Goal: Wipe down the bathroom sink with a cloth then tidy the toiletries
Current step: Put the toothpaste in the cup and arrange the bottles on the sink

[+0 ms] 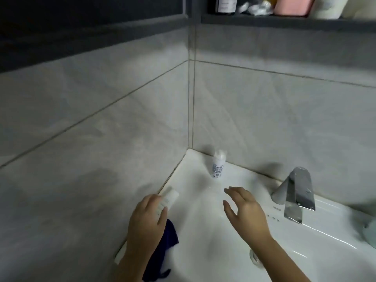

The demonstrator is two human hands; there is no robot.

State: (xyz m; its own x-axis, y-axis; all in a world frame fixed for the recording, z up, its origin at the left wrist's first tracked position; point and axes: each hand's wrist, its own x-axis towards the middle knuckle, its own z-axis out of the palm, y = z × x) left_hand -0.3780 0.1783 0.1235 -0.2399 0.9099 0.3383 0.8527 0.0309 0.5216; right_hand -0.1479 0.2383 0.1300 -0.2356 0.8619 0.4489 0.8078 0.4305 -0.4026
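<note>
The white sink (203, 231) fills the lower right of the view. My left hand (148, 222) grips a white tube (167, 199) near the sink's left rim. A dark blue cloth (164, 249) hangs just below that hand, over the sink's left side; whether the hand also holds it is hidden. My right hand (244, 210) hovers open above the sink's back ledge, fingers spread, holding nothing. A small white bottle (218, 164) with a printed label stands upright in the sink's back left corner, beyond both hands.
A chrome faucet (295, 194) rises at the right of the ledge. The drain (255, 258) shows beside my right forearm. Grey tiled walls meet in a corner behind the sink. A dark shelf (284, 19) overhead carries a dark bottle, a pink box (291, 6) and white containers.
</note>
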